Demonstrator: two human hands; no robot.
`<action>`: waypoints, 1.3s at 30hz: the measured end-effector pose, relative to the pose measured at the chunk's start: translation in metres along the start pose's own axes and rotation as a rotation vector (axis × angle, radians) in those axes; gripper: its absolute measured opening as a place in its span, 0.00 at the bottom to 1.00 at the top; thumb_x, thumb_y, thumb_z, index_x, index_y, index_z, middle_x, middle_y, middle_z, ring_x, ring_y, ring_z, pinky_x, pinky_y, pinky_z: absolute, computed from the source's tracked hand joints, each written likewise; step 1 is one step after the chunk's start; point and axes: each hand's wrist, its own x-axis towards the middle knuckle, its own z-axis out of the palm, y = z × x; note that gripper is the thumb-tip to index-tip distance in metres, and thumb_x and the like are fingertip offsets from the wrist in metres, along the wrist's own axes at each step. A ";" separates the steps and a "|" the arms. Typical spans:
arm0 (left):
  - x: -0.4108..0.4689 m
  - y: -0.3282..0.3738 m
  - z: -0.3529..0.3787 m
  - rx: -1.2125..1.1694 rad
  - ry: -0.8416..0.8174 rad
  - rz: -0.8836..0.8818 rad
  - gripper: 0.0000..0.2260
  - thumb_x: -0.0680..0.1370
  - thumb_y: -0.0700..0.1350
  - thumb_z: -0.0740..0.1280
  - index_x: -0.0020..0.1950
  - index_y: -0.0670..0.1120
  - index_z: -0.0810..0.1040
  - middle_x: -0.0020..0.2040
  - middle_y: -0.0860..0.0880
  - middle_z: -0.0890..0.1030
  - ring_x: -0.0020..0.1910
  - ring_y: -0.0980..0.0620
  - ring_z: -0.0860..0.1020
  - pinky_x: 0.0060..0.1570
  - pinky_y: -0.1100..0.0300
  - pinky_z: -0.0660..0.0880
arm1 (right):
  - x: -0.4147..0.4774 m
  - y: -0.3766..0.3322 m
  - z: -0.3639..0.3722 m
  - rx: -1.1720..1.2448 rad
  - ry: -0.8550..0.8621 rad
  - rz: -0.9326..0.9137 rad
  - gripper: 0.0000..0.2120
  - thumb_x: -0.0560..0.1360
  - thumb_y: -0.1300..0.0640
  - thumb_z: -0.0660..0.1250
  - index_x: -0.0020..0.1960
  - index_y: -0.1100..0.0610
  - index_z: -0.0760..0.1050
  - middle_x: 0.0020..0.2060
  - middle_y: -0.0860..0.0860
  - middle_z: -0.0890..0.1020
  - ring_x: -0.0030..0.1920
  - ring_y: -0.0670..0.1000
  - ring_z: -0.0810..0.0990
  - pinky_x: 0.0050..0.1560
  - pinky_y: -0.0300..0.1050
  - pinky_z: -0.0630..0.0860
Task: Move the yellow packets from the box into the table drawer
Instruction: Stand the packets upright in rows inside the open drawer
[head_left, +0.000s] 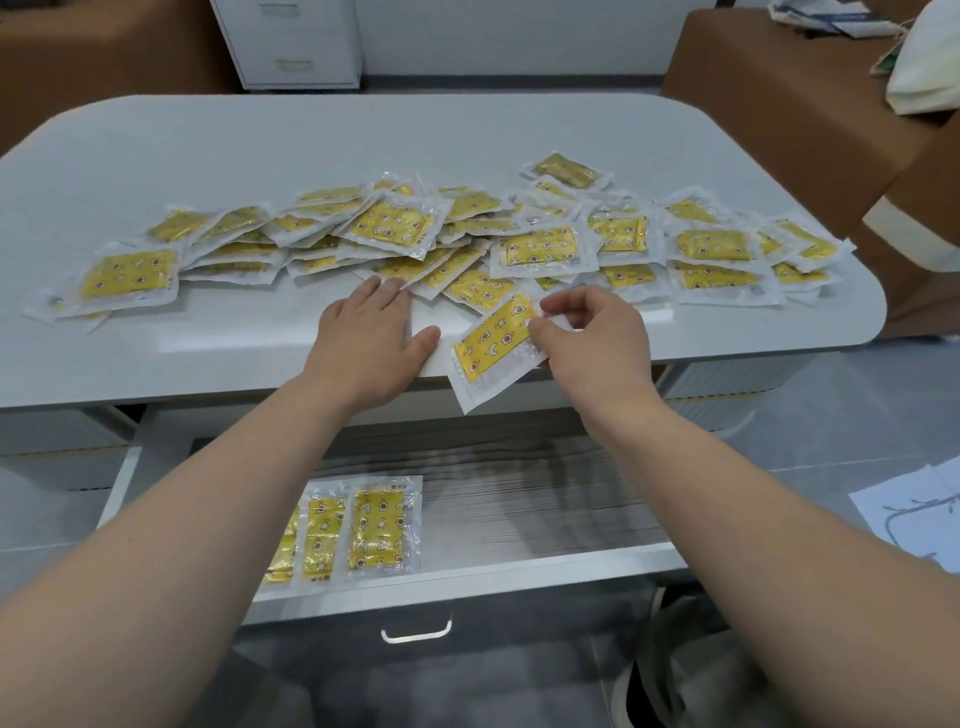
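Many yellow packets in clear wrappers lie spread in a loose heap across the white table. My right hand pinches one yellow packet by its edge, holding it tilted over the table's front edge. My left hand rests flat on the tabletop, fingers apart, fingertips touching the near side of the heap. Below, the table drawer is pulled out, and a few yellow packets lie side by side at its left, partly hidden by my left forearm. No box is in view.
A brown cardboard surface with a pale bag stands at the far right. A white cabinet is behind the table. Paper sheets lie on the floor at right, and a dark bag sits under the drawer.
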 end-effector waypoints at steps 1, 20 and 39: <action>-0.004 0.000 -0.003 0.012 0.012 0.025 0.31 0.83 0.61 0.52 0.81 0.45 0.59 0.81 0.49 0.58 0.80 0.49 0.52 0.76 0.47 0.54 | -0.001 -0.001 0.001 0.011 -0.011 0.006 0.09 0.75 0.58 0.72 0.53 0.49 0.78 0.47 0.46 0.81 0.46 0.48 0.83 0.41 0.44 0.79; -0.067 -0.007 -0.022 0.016 0.117 -0.022 0.13 0.83 0.55 0.59 0.57 0.46 0.71 0.50 0.47 0.75 0.44 0.45 0.77 0.43 0.50 0.75 | -0.003 0.003 0.026 0.101 -0.104 0.161 0.10 0.78 0.62 0.65 0.53 0.49 0.76 0.48 0.47 0.81 0.47 0.51 0.85 0.49 0.54 0.84; -0.071 -0.038 -0.030 -0.121 0.001 -0.287 0.16 0.83 0.57 0.59 0.58 0.44 0.70 0.58 0.45 0.73 0.48 0.46 0.73 0.45 0.51 0.72 | -0.031 -0.001 0.041 -0.365 -0.732 -0.059 0.13 0.71 0.58 0.78 0.52 0.49 0.78 0.48 0.46 0.84 0.47 0.47 0.84 0.49 0.47 0.82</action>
